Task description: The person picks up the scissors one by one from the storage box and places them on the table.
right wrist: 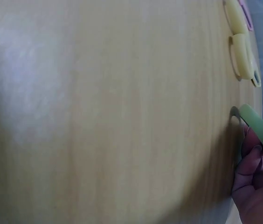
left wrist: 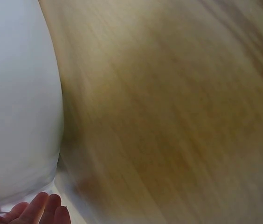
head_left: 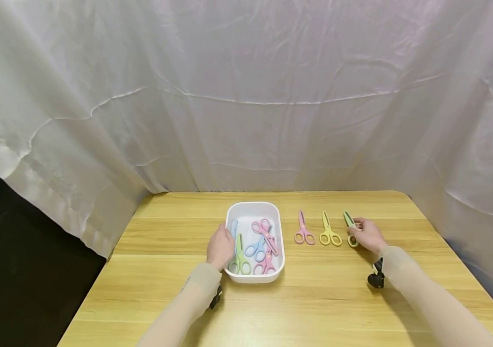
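Observation:
A white plastic box (head_left: pixel 253 278) stands on the table with several pink, blue and green scissors lying in it. My left hand (head_left: pixel 221 246) holds the box at its left rim; in the left wrist view its fingers (left wrist: pixel 37 205) lie against the white wall. To the right, my right hand (head_left: pixel 368 236) pinches a pair of green scissors (head_left: pixel 349 219) near the handles, blades pointing away. One green handle loop (right wrist: pixel 258 125) shows by the fingers in the right wrist view. The hand hides part of these scissors.
Pink scissors (head_left: pixel 304 233) and yellow scissors (head_left: pixel 329 233) lie side by side on the wooden table (head_left: pixel 316 299), between the box and my right hand. A pale curtain (head_left: pixel 255 135) hangs behind the table and along its sides.

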`<state>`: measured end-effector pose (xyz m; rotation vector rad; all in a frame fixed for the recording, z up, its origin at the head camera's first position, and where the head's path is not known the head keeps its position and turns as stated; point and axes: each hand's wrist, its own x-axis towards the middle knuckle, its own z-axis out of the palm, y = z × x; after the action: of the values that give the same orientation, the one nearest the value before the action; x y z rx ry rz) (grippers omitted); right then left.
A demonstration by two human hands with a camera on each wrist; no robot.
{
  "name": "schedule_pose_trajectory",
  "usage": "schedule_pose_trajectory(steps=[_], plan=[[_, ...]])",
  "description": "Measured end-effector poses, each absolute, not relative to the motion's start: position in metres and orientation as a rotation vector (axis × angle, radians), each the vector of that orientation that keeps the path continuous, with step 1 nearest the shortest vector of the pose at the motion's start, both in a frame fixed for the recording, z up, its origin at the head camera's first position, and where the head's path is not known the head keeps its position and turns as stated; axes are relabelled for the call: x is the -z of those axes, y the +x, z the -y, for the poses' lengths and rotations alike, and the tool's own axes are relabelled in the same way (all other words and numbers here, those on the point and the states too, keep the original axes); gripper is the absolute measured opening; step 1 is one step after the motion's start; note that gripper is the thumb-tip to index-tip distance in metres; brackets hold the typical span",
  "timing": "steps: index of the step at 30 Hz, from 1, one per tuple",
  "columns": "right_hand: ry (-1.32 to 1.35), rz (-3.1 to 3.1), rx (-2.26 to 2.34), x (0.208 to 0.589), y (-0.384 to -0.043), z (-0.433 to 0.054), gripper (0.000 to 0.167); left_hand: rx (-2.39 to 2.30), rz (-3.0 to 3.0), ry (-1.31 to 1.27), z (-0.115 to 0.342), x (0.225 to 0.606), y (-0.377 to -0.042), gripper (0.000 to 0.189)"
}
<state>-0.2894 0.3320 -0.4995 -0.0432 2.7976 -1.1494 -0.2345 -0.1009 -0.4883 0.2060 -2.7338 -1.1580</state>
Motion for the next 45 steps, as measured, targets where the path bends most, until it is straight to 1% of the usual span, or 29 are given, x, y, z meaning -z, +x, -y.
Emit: schedule_pose_trajectory(steps=[9, 17, 24, 33, 41, 45], plan=[[-0.135, -2.916, 0.968, 0.502, -0.29, -0.335, 0.059, 1.148, 2.741, 0.2, 0.099, 0.49, -0.236, 0.043], [-0.123, -2.98, 0.867, 0.503, -0.295, -0.338, 0.06, 1.148, 2.732, 0.198, 0.099, 0.488, -0.237, 0.043], [-0.104, -3.008, 0.783, 0.504, -0.293, -0.339, 0.065, 1.152, 2.741, 0.201, 0.099, 0.488, -0.236, 0.043], [-0.121, -3.019, 0.817, 0.503, -0.289, -0.339, 0.066, 1.141, 2.741, 0.209, 0.099, 0.489, -0.235, 0.042], [-0.177, -3.024, 0.776, 0.495, -0.284, -0.334, 0.076, 1.14, 2.753, 0.235, 0.101, 0.489, -0.235, 0.042], [-0.199, -3.027, 0.741, 0.493, -0.279, -0.331, 0.078, 1.136, 2.749, 0.231, 0.1, 0.49, -0.235, 0.042]])
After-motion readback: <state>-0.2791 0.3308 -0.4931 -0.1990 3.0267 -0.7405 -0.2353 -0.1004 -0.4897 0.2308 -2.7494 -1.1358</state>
